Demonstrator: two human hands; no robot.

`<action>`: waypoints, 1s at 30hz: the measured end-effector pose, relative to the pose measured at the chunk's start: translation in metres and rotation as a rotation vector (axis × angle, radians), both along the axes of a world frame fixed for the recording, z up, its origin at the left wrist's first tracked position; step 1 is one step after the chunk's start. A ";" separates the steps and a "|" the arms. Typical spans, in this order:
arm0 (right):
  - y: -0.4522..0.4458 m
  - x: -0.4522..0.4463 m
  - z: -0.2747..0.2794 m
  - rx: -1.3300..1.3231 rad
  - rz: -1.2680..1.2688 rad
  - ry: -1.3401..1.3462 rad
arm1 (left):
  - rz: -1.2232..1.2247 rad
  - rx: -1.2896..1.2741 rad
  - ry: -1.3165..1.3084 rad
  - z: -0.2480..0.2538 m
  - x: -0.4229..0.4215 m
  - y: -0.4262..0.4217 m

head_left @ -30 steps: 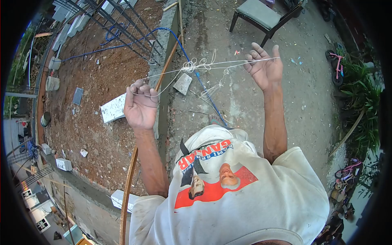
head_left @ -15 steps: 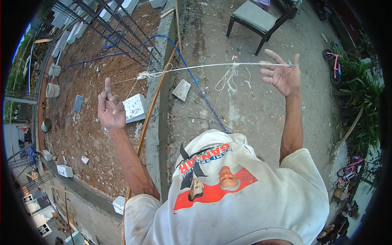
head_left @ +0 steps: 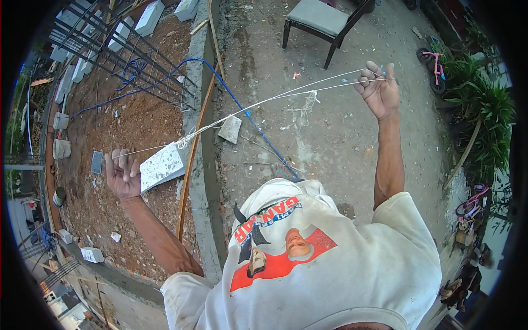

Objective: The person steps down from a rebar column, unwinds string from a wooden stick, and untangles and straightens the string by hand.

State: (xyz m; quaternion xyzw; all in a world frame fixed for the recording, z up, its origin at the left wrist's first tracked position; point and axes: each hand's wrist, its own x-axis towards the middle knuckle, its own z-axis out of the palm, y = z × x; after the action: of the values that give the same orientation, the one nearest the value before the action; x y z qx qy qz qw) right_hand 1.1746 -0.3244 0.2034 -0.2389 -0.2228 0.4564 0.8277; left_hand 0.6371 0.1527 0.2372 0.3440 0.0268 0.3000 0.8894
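A thin white string (head_left: 258, 103) stretches between my two hands, running slantwise across the view. At the left, my left hand (head_left: 124, 176) holds one end with its fingers curled. My right hand (head_left: 380, 93) is raised at the upper right, its fingers partly bent, with two strands spread apart around the fingers and thumb. Near my left hand the string has a small tangled knot of loops. Another loose bunch of white string (head_left: 306, 108) dangles from the line closer to my right hand. Exactly how the fingers grip the string is too small to make out.
A low concrete wall (head_left: 206, 165) with a wooden strip (head_left: 193, 170) along it divides brown soil from paved ground. White blocks (head_left: 162, 168), a rebar cage (head_left: 129, 58) and a blue hose (head_left: 234, 88) lie around. A chair (head_left: 322, 22) stands ahead; plants (head_left: 484, 104) line the right.
My left hand has moved left and lower, and its extended finger is now bent. My right-hand fingers have curled, and the strands there have spread apart. The dangling bunch has swung up and shortened.
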 end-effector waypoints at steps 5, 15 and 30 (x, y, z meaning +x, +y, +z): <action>0.012 -0.006 0.011 0.234 -0.143 0.148 | 0.214 0.152 0.540 -0.019 0.010 -0.003; 0.092 0.007 0.133 0.318 0.177 -0.253 | 0.470 0.721 1.017 -0.048 0.090 0.018; 0.252 0.076 0.206 -0.425 -0.592 -1.588 | -0.486 0.846 0.362 0.026 0.421 -0.178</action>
State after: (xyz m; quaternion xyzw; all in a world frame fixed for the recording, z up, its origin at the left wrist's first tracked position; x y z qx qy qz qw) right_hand 1.2509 -0.0722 0.4095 -0.6835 -0.5726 -0.0468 0.4503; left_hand 1.0582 -0.0250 0.2634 0.7160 -0.0241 0.0051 0.6976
